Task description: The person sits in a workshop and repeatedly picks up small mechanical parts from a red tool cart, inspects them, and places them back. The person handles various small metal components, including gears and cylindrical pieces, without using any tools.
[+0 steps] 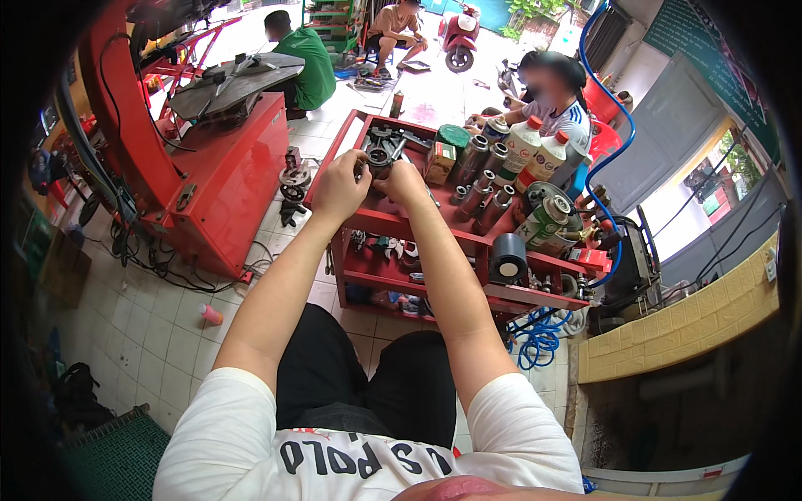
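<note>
Over the near left part of a red tool cart (468, 225), both my hands close round a small dark metal part with a ring-shaped top (378, 157). My left hand (342, 185) grips its left side, with fingers and thumb bent. On the other side, my right hand (403, 184) has its fingers curled at the part, mostly hidden behind the back of the hand. Just beyond lie metal tools (401, 142) in the cart's top tray. A small green and red box (439, 163) stands to the right of my right hand.
Metal sockets (476, 196), white bottles with red caps (520, 150) and a green spray can (541, 219) crowd the cart's right side. A red machine (225, 192) stands left. One person in green (313, 67) crouches beyond it; another person (555, 108) sits behind the cart. A blue hose (614, 150) hangs right.
</note>
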Action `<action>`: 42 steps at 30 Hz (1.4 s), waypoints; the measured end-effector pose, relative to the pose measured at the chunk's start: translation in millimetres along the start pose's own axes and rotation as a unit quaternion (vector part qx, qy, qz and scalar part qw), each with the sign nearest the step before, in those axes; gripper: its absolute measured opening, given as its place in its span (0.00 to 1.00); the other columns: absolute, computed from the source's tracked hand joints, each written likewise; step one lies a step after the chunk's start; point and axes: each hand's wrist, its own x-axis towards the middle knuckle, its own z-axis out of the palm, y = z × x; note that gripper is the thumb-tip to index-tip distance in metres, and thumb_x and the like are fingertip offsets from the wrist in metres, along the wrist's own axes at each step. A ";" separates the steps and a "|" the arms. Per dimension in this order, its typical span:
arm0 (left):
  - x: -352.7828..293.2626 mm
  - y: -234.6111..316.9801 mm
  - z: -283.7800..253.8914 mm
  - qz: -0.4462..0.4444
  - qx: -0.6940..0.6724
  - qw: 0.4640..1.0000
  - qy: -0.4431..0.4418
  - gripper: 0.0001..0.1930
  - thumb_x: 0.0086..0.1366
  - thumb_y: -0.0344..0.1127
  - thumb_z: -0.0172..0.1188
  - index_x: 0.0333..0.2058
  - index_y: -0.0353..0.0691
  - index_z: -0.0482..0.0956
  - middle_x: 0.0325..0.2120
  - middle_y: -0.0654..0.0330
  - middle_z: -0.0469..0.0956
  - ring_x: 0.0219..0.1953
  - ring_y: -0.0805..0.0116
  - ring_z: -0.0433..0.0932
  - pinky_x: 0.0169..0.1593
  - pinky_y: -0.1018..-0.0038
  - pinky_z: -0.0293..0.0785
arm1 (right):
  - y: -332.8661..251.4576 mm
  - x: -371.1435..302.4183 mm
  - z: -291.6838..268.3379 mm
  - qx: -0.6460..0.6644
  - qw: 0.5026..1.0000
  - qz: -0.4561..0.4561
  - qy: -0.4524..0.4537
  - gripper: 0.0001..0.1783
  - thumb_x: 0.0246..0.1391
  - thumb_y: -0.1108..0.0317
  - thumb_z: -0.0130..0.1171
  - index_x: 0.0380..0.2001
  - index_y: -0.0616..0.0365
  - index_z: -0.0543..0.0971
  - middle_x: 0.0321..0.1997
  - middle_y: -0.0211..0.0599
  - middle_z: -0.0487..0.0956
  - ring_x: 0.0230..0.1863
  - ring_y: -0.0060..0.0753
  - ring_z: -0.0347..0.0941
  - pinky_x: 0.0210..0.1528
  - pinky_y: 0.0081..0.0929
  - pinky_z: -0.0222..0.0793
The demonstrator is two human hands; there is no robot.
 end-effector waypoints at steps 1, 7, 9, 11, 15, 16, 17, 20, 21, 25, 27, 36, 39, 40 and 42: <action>-0.3 -0.8 -0.4 0.001 0.002 1.000 0.000 0.11 0.68 0.34 0.63 0.47 0.37 0.81 0.40 0.48 0.85 0.43 0.48 0.85 0.48 0.56 0.81 | -1.5 -0.3 0.2 0.006 1.000 0.009 -0.001 0.12 0.51 0.62 0.75 0.34 0.60 0.91 0.24 0.40 0.87 0.24 0.34 0.86 0.34 0.33 0.82; 0.1 -0.5 -0.3 0.002 0.006 1.000 -0.003 0.11 0.68 0.34 0.63 0.47 0.37 0.80 0.39 0.48 0.85 0.43 0.48 0.85 0.48 0.56 0.81 | 6.4 3.9 6.3 -0.010 0.997 -0.031 0.074 0.18 0.43 0.60 0.78 0.33 0.62 0.90 0.29 0.49 0.88 0.30 0.43 0.88 0.39 0.37 0.84; -0.1 -0.1 -0.1 0.003 0.011 1.000 -0.002 0.11 0.69 0.34 0.63 0.47 0.37 0.80 0.39 0.48 0.85 0.43 0.48 0.85 0.48 0.56 0.81 | 8.1 5.9 7.5 -0.010 0.997 -0.017 0.078 0.19 0.41 0.59 0.79 0.32 0.63 0.90 0.30 0.50 0.88 0.33 0.45 0.88 0.41 0.38 0.84; 0.2 2.2 0.5 0.001 0.004 1.000 -0.003 0.11 0.68 0.34 0.63 0.47 0.37 0.80 0.39 0.48 0.85 0.43 0.48 0.85 0.48 0.56 0.81 | 12.2 9.5 7.8 -0.022 0.996 -0.003 0.082 0.19 0.40 0.59 0.80 0.32 0.63 0.90 0.31 0.51 0.88 0.34 0.46 0.88 0.42 0.39 0.84; -1.1 -0.5 -1.2 0.000 -0.002 1.000 -0.002 0.11 0.68 0.34 0.63 0.47 0.37 0.80 0.40 0.48 0.85 0.43 0.48 0.85 0.48 0.56 0.81 | 9.2 7.2 9.6 0.007 0.996 -0.015 0.083 0.19 0.40 0.59 0.79 0.32 0.64 0.89 0.31 0.51 0.88 0.35 0.47 0.88 0.43 0.40 0.84; -0.9 -0.6 -0.6 0.003 -0.002 1.000 0.000 0.12 0.68 0.34 0.63 0.47 0.37 0.80 0.39 0.48 0.85 0.43 0.48 0.86 0.48 0.57 0.81 | 10.5 7.7 9.7 0.016 0.996 -0.015 0.083 0.19 0.41 0.59 0.79 0.32 0.64 0.89 0.30 0.51 0.88 0.35 0.47 0.88 0.43 0.39 0.84; -0.3 -0.7 0.3 0.006 -0.001 1.000 0.003 0.12 0.68 0.33 0.64 0.47 0.37 0.81 0.39 0.48 0.85 0.42 0.49 0.86 0.47 0.58 0.81 | 11.9 8.2 9.7 0.024 0.996 -0.015 0.083 0.19 0.41 0.59 0.78 0.32 0.64 0.89 0.30 0.50 0.88 0.35 0.46 0.88 0.43 0.39 0.84; 1.3 -0.1 4.0 0.013 -0.004 1.000 0.004 0.13 0.68 0.34 0.64 0.48 0.36 0.81 0.39 0.48 0.85 0.41 0.49 0.86 0.47 0.58 0.82 | 19.3 10.9 8.6 0.049 0.997 -0.009 0.053 0.17 0.44 0.60 0.76 0.31 0.65 0.89 0.28 0.50 0.87 0.31 0.44 0.88 0.42 0.38 0.84; 0.5 -2.5 3.0 0.011 -0.002 1.000 0.005 0.13 0.68 0.34 0.64 0.48 0.36 0.81 0.39 0.48 0.85 0.41 0.49 0.86 0.47 0.58 0.82 | 14.0 9.0 7.8 0.043 0.998 -0.009 0.041 0.16 0.47 0.62 0.75 0.33 0.67 0.88 0.27 0.48 0.87 0.28 0.39 0.87 0.38 0.35 0.84; -1.3 -2.2 -1.4 0.003 0.001 1.000 0.005 0.11 0.69 0.34 0.63 0.47 0.36 0.80 0.39 0.47 0.85 0.43 0.48 0.85 0.48 0.56 0.81 | -4.2 -0.4 -4.3 0.063 0.998 0.001 0.007 0.14 0.55 0.67 0.70 0.36 0.70 0.87 0.26 0.44 0.88 0.24 0.30 0.86 0.31 0.29 0.83; -1.2 0.5 -2.2 -0.002 -0.006 1.000 0.003 0.11 0.69 0.34 0.63 0.47 0.36 0.80 0.39 0.47 0.85 0.42 0.48 0.85 0.47 0.55 0.81 | -1.1 0.2 -7.2 0.095 0.995 0.007 0.005 0.12 0.57 0.68 0.69 0.36 0.70 0.87 0.26 0.44 0.88 0.24 0.30 0.86 0.30 0.28 0.82; -0.4 -2.1 -1.2 0.001 0.004 1.000 0.017 0.13 0.68 0.35 0.64 0.48 0.38 0.80 0.37 0.49 0.85 0.42 0.49 0.85 0.47 0.57 0.81 | 3.5 7.4 -3.9 0.196 0.978 -0.024 0.065 0.12 0.57 0.68 0.68 0.35 0.70 0.87 0.24 0.43 0.85 0.25 0.30 0.84 0.31 0.31 0.82; 0.6 -3.5 -0.7 -0.006 0.002 1.000 0.020 0.13 0.68 0.34 0.64 0.48 0.38 0.80 0.37 0.49 0.85 0.42 0.48 0.85 0.47 0.56 0.80 | -0.6 3.9 -7.1 0.206 0.977 -0.030 0.046 0.12 0.58 0.69 0.67 0.34 0.71 0.85 0.24 0.41 0.84 0.24 0.28 0.82 0.29 0.31 0.81; 0.5 -4.3 -0.9 -0.011 0.007 1.000 0.020 0.13 0.68 0.34 0.64 0.48 0.38 0.80 0.37 0.49 0.85 0.42 0.48 0.85 0.47 0.56 0.80 | -3.7 1.8 -7.0 0.213 0.976 -0.030 0.037 0.11 0.58 0.70 0.67 0.34 0.72 0.85 0.24 0.40 0.84 0.24 0.27 0.81 0.28 0.31 0.80; 0.6 -5.2 -1.3 -0.019 0.015 1.000 0.019 0.13 0.67 0.34 0.64 0.48 0.38 0.79 0.37 0.49 0.85 0.42 0.47 0.85 0.47 0.56 0.80 | -7.3 -1.0 -7.4 0.219 0.975 -0.033 0.025 0.11 0.59 0.70 0.66 0.34 0.72 0.84 0.25 0.39 0.84 0.24 0.27 0.81 0.28 0.30 0.80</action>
